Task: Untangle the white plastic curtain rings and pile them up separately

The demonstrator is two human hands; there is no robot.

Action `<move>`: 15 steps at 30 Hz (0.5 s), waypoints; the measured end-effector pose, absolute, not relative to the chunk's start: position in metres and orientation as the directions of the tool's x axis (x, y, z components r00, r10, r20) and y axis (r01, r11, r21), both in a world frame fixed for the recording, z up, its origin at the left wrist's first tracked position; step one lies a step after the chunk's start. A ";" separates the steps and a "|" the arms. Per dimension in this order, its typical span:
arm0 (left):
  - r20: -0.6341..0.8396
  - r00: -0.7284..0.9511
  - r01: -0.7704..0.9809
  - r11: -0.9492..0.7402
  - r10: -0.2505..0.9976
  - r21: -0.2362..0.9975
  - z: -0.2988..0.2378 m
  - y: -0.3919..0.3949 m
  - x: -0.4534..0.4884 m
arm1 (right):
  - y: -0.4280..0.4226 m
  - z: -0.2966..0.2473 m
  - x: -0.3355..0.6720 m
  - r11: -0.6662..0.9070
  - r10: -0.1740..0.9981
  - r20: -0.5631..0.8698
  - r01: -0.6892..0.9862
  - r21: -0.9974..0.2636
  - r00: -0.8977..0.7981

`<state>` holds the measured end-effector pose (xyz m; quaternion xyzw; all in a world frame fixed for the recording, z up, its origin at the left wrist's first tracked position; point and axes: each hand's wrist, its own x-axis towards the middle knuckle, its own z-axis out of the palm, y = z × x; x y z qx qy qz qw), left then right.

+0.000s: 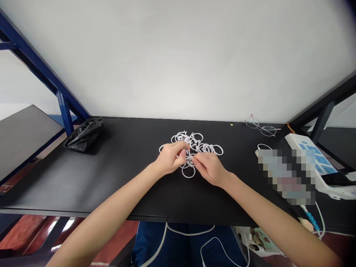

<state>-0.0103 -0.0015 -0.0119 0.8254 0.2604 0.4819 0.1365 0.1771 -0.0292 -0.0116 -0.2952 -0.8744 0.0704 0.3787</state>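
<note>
White rings [188, 171], several of them, lie in a loose heap at the middle of the black table [125, 167]; some look knotted or linked together. My left hand [174, 157] is over the heap's left side, thumb and index finger pinched together at the rings. From the right, my right hand [210, 167] comes in with its fingertips closed at the same white rings. The two hands are a small gap apart, and what exactly sits between the fingertips is partly hidden. More rings [210, 148] spread behind my right hand.
A black plastic bag [85, 135] lies at the left. Eyeglasses [261, 128] rest at the back right, in front of a white power strip [314, 155] and a blurred-out device [286, 178] with a cable. Blue frame bars [44, 66] slope up at the left. White cables [161, 241] hang across my lap.
</note>
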 end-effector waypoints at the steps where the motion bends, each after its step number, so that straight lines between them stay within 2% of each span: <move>1: 0.723 0.400 0.296 -0.826 0.564 0.480 -0.012 -0.002 -0.010 | -0.029 -0.012 0.177 0.816 0.570 0.621 0.461 -0.349 -0.538; 15: 0.704 0.395 0.304 -0.807 0.590 0.506 -0.011 -0.003 -0.009 | -0.030 -0.010 0.177 0.818 0.570 0.616 0.446 -0.363 -0.544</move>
